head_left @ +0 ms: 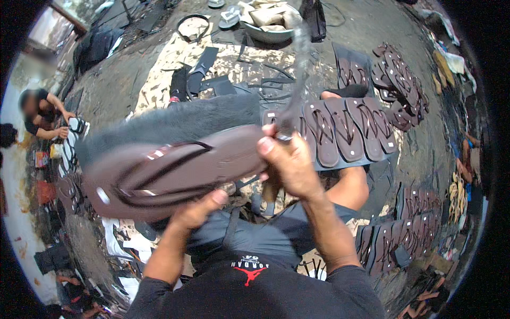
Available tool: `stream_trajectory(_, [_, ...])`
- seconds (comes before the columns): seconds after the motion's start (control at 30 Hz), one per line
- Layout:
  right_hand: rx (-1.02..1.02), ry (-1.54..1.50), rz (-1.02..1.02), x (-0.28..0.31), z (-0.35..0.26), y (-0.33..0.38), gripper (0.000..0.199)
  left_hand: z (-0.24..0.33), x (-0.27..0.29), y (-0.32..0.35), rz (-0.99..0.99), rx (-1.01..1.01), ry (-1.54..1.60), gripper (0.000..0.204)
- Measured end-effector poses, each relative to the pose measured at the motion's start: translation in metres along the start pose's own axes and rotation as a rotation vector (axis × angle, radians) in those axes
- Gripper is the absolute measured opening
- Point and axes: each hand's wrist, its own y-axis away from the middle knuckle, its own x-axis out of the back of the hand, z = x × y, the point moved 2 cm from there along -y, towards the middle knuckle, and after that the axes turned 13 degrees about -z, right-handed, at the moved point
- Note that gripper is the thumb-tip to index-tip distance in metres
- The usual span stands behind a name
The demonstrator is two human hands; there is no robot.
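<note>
My left hand (199,210) grips a large brown flip-flop (175,183) from its near edge, thumb on top and the other fingers hidden beneath. Dark glossy straps cross its footbed, and a small white sticker marks the left end. My right hand (292,162) is closed at the sandal's right end. Out of that fist rises a long dark strip-like thing (300,80), smeared by motion, so its kind is unclear. Behind the sandal lies a dark grey, fuzzy-looking slab (175,119).
Brown flip-flops (350,127) lie in a row on a dark board by my right leg. Beyond them is a heap of more flip-flops (398,80), with further rows (404,239) at lower right. A basin (268,36) stands at the back. Another person (42,111) works at left.
</note>
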Motion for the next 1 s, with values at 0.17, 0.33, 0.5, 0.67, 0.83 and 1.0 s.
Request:
stream_trajectory(0.17, [0.037, 0.342, -0.013, -0.023, 0.036, 0.011, 0.033, -0.041, -0.021, -0.012, 0.576, 0.186, 0.847, 0.046])
stream_trajectory(0.33, [0.266, 1.048, 0.096, 0.011, 0.098, 0.045, 0.034, -0.048, -0.018, -0.017, 0.676, 0.199, 1.094, 0.040])
stream_trajectory(0.5, [0.183, 1.112, 0.056, 0.017, 0.095, 0.034, 0.037, -0.052, -0.036, 0.002, 0.648, 0.254, 1.008, 0.041])
stream_trajectory(0.67, [0.086, 1.138, -0.313, 0.012, 0.056, 0.018, 0.038, -0.071, -0.031, 0.034, 0.550, 0.243, 0.945, 0.040])
stream_trajectory(0.83, [0.046, 1.050, -0.475, 0.005, 0.044, 0.034, 0.048, -0.086, -0.025, 0.060, 0.544, 0.184, 1.094, 0.041])
stream_trajectory(1.0, [-0.017, 1.084, -0.275, -0.002, 0.067, 0.046, 0.047, -0.052, -0.022, 0.039, 0.702, 0.356, 0.982, 0.034])
